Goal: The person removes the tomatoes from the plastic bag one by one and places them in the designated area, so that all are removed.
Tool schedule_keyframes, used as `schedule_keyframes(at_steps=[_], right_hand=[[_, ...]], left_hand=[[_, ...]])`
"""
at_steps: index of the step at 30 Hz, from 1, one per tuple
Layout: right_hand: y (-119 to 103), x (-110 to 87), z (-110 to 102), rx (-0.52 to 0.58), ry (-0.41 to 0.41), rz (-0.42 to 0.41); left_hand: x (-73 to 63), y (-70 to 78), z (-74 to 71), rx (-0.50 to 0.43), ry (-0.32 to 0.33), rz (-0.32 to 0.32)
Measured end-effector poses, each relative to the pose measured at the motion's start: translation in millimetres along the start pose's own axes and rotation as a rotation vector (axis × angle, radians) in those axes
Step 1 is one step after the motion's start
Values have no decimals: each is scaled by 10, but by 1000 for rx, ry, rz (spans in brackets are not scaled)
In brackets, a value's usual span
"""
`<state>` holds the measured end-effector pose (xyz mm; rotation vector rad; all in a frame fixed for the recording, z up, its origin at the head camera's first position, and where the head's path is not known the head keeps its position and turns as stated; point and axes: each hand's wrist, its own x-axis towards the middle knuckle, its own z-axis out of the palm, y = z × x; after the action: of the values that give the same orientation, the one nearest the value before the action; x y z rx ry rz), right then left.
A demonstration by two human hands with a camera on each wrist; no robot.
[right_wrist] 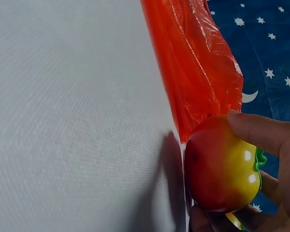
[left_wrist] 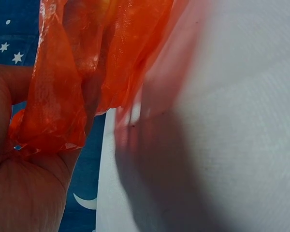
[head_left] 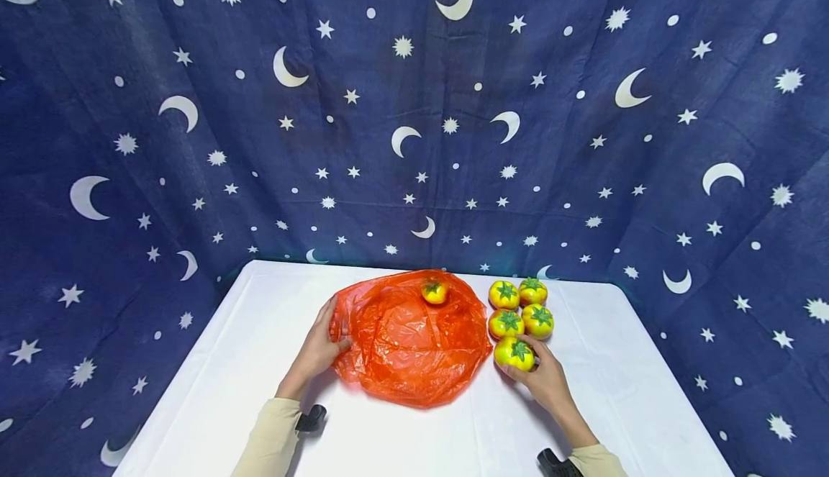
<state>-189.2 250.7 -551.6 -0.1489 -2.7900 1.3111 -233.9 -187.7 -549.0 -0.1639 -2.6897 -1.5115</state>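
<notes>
A red plastic bag (head_left: 408,369) lies spread open on the white table, with one toy tomato (head_left: 434,292) on its far part. The left side of the bag is gripped by my left hand (head_left: 320,344); in the left wrist view the thin film (left_wrist: 58,96) hangs between thumb and fingers. My right hand (head_left: 544,376) holds another toy tomato (head_left: 514,354), yellow above with a green star-shaped leaf top. Its red underside shows in the right wrist view, thumb on one side and fingers round the other. The bag's right edge is close beside this tomato.
Several more toy tomatoes (head_left: 508,324) stand grouped just beyond my right hand, right of the bag. A white cloth covers the table (head_left: 641,391). Behind it hangs a dark blue curtain (head_left: 363,196) with moons and stars.
</notes>
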Motion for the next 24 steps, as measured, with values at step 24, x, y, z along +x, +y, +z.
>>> schedule_keyframes(at_steps=[24], right_hand=[[77, 105, 31, -45, -8, -31]], left_hand=[[14, 17, -3, 2, -14, -22]])
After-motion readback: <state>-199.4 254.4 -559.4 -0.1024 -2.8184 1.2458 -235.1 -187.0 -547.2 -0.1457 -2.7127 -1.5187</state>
